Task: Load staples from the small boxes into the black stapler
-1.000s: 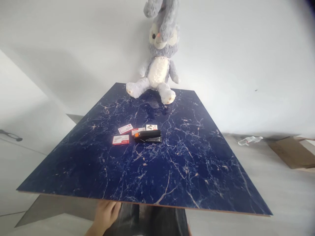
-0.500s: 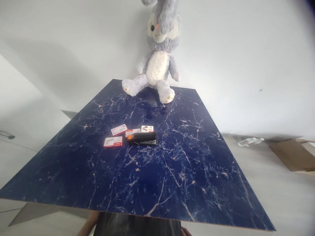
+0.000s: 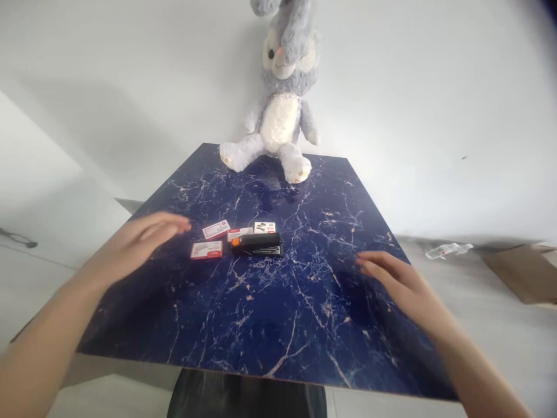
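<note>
Stapler [image 3: 256,244], black with an orange tip, is lying flat and untouched near the middle of the dark blue marbled tabletop [image 3: 282,325]. Four small red-and-white boxes, probably staples though the print is too small to read, are sitting close by: one [image 3: 206,250] just left of the stapler, one [image 3: 216,230] behind that, and two [image 3: 239,233] [image 3: 265,227] right behind the stapler.

The left hand [image 3: 139,238] is hovering left of the stapler, fingers spread and empty, nearest the leftmost box but apart from it. The right hand [image 3: 395,281] is hovering well to the stapler's right, palm down, fingers loosely extended, holding nothing. Nothing is being gripped or lifted yet, so all the handling is lying ahead.

Far behind the stapler a grey plush rabbit [image 3: 281,116] is sitting on the table's back edge against a white wall. Off to the stapler's right, beyond the table, a clear plastic bottle [image 3: 446,250] and flattened cardboard [image 3: 517,273] are lying on the pale floor.
</note>
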Available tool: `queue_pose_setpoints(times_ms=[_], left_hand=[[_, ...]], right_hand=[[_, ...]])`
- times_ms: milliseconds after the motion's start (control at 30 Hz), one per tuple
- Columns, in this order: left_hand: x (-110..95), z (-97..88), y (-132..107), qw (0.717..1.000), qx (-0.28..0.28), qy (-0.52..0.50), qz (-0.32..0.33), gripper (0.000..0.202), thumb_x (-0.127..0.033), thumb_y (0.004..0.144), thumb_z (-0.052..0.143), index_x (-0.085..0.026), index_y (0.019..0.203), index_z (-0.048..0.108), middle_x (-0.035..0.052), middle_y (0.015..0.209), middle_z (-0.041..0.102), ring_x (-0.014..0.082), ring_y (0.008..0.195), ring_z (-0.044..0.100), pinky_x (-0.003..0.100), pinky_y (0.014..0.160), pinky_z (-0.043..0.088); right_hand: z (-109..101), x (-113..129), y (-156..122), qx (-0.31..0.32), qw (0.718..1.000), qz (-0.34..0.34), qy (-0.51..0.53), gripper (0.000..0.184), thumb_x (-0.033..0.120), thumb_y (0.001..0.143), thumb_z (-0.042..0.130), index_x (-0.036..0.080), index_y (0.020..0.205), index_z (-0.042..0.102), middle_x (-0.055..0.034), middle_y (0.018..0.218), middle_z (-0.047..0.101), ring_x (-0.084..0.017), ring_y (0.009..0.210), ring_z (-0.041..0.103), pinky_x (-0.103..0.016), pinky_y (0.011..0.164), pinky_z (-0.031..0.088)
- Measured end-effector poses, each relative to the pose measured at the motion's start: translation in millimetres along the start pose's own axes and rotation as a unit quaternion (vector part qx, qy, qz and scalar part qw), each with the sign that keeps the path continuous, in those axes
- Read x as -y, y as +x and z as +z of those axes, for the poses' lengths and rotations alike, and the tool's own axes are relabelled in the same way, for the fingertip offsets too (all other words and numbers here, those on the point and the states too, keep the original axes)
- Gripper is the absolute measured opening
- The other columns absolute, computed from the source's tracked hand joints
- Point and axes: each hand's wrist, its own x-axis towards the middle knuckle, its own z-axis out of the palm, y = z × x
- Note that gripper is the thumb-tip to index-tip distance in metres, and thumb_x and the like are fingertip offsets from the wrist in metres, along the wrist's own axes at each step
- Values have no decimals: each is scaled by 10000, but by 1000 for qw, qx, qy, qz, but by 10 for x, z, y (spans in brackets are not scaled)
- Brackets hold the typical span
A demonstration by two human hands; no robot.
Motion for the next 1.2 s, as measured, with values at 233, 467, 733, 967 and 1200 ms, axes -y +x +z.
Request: queue_pose_setpoints(times_ms=[233, 467, 733, 967, 1200], left_hand=[[-61, -306, 1645, 1000, -12, 5, 16, 346, -427, 932, 548, -229, 1133, 749, 84, 1090, 767, 274, 1057, 672, 387, 928, 534], [126, -272, 1949, 996, -1, -30, 84, 378, -431, 994, 459, -212, 1117, 742, 79, 1157, 757, 250, 1128, 657, 401, 1061, 473], [155, -314, 1846, 989, -26, -142, 8, 521, -523, 1041, 332, -217, 1096, 749, 60, 1150, 772, 236, 1125, 692, 370, 1069, 495], [252, -309, 1836, 984, 6, -177, -18, 568, -550, 1074, 294, -196, 1124, 735, 65, 1184, 759, 236, 1167, 672, 420, 1108, 466], [283, -308, 1840, 990, 59, -123, -32, 717, -659, 1051, 188, -205, 1213, 720, 48, 1264, 729, 247, 1201, 640, 414, 1112, 433]], right_hand=[[664, 348, 802, 42, 972, -185, -141, 365, 415, 999, 527, 240, 1289, 662, -98, 1351, 660, -314, 1251, 601, -544, 1091, 479], [756, 195, 536, 28, 959, -241, -145, 344, 396, 1027, 499, 252, 1290, 668, -99, 1446, 593, -320, 1374, 509, -579, 1161, 416], [862, 203, 462, 8, 952, -235, -195, 427, 405, 1042, 470, 196, 1384, 620, -121, 1526, 532, -340, 1449, 443, -577, 1194, 403], [890, 146, 446, 24, 957, -212, -196, 465, 387, 1019, 528, 223, 1453, 568, -88, 1608, 447, -357, 1513, 363, -604, 1191, 425], [883, 132, 439, 35, 959, -205, -190, 510, 358, 1000, 561, 254, 1498, 530, -61, 1635, 405, -380, 1526, 337, -630, 1171, 447]])
